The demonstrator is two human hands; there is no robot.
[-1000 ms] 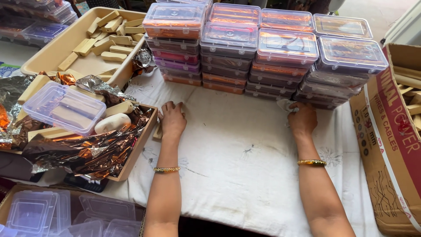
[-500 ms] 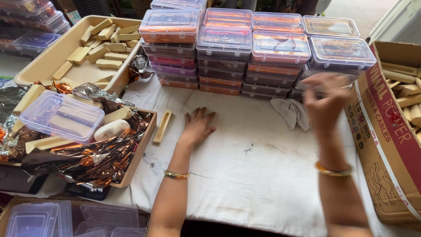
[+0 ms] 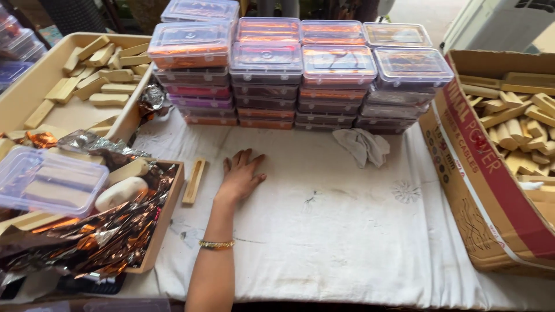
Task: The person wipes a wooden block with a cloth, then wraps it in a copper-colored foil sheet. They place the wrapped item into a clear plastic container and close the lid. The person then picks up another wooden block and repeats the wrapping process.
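Note:
My left hand (image 3: 240, 174) lies flat, palm down, on the white cloth (image 3: 324, 231) with fingers spread and nothing in it. A gold bangle (image 3: 217, 244) circles that wrist. A narrow wooden piece (image 3: 193, 180) lies on the cloth just left of the hand, apart from it. A crumpled white rag (image 3: 364, 145) sits on the cloth in front of the stacked boxes. My right hand is out of view.
Stacks of clear lidded plastic boxes (image 3: 300, 69) stand along the back. A beige tray (image 3: 34, 92) holds wooden blocks. A shallow wooden box (image 3: 165, 219) at left holds foil, a clear box and blocks. A cardboard carton (image 3: 491, 190) of wooden blocks stands at right.
My right hand let go of the rag, rose toward the carton and left the view. My left hand slid from the wooden piece onto the open cloth. The camera turned right.

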